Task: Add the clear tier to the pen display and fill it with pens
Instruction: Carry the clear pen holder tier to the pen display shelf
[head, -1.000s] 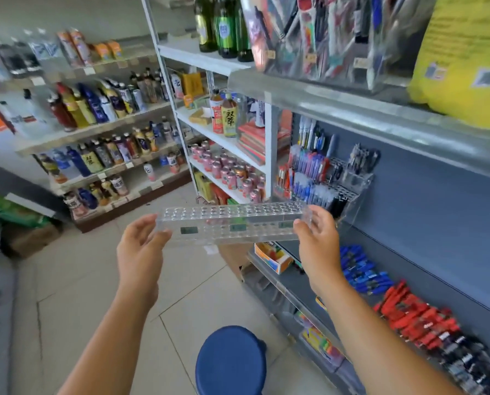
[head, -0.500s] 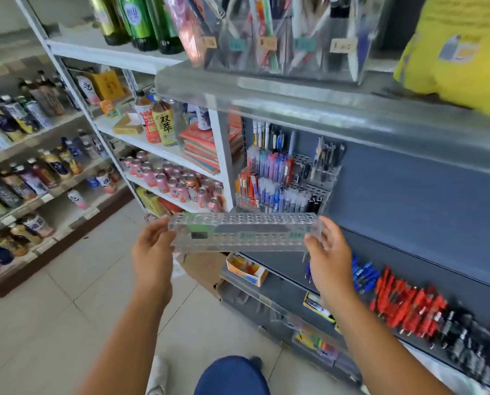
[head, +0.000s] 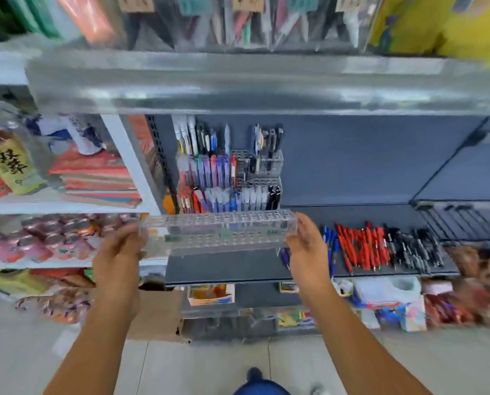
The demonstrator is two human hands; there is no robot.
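The clear tier (head: 223,230) hangs level just in front of the pen display's (head: 229,178) lowest row. The left hand (head: 118,252) and right hand (head: 306,246) grip its ends above the gray shelf (head: 223,269), with red pens (head: 363,246) lying to the right.

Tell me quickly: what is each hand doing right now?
Left hand: grips the left end of the clear tier.
Right hand: grips its right end.

A clear perforated tier (head: 223,230) is held level just below the part-filled pen display (head: 229,178).
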